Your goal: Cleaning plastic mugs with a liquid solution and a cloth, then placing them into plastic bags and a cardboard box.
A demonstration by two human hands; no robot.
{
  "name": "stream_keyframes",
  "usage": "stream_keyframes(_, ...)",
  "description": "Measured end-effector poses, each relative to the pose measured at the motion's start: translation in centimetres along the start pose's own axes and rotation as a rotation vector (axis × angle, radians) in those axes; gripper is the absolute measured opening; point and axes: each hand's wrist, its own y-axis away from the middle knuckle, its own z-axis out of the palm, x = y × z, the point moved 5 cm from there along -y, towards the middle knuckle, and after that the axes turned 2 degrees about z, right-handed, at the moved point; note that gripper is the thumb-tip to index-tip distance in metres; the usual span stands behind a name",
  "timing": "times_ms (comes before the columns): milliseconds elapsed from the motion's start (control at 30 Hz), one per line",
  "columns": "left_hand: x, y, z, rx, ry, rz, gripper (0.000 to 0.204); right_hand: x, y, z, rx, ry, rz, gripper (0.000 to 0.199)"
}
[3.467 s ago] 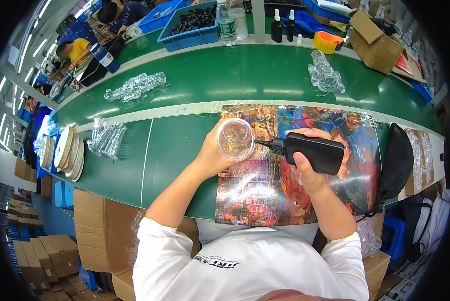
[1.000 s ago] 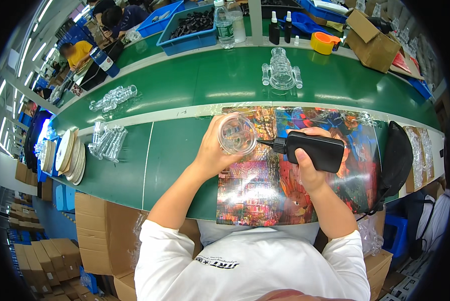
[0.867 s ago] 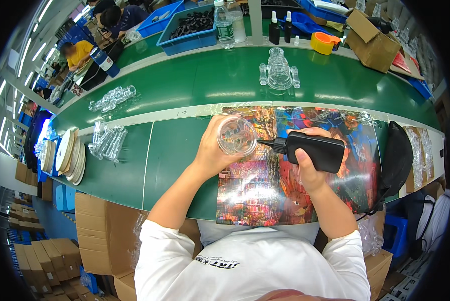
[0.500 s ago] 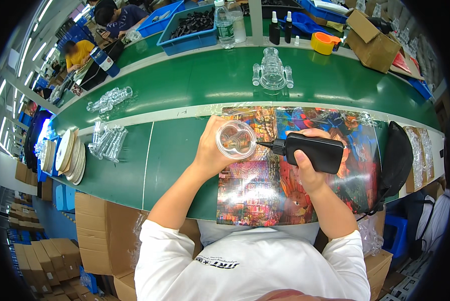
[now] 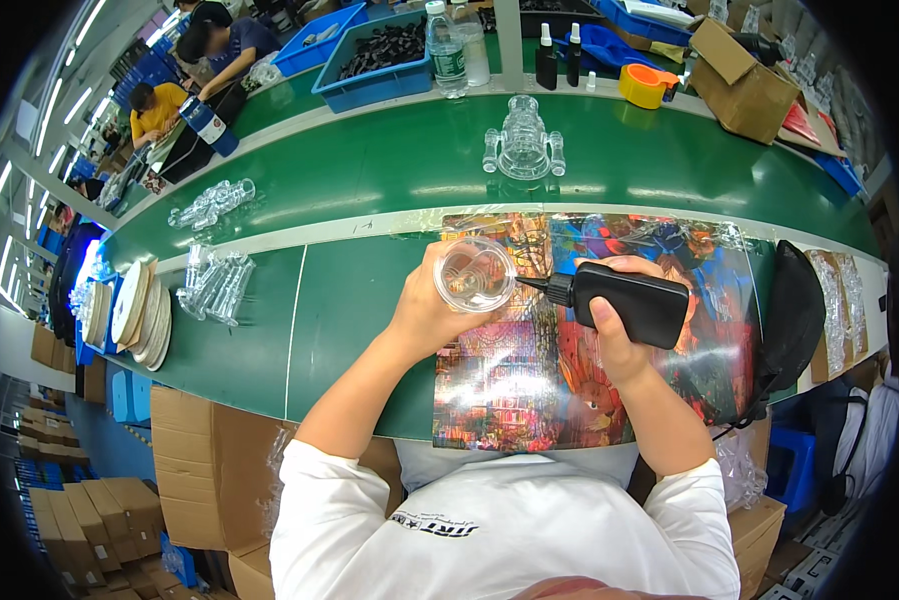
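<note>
Left hand (image 5: 424, 318): we are gripping a clear cup (image 5: 474, 274), tilting its open mouth toward us above the colourful mat (image 5: 529, 390).
Right hand (image 5: 609, 335): we are clasping a black bottle (image 5: 631, 302), its nozzle touching the cup's rim.
Desk (image 5: 339, 310): green, carrying clear glass pieces (image 5: 214, 285) to our left.

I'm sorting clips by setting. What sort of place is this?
Most likely a factory assembly line. A long green conveyor belt carries clear plastic parts, blue bins of small dark pieces stand along it, and stacked cardboard boxes sit beside the bench. Other workers sit farther up the line.
</note>
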Motion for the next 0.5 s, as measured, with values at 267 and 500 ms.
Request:
stream_keyframes(267,-0.2,0.2,-0.1,-0.144,0.040,0.043,0.062,-0.2,-0.1,-0.2,0.045,0.015,-0.016,0.040)
stream_keyframes(500,-0.9,0.3,0.4,-0.193,0.120,0.006,0.064,-0.7,-0.3,-0.2,0.078,0.025,-0.056,0.040)
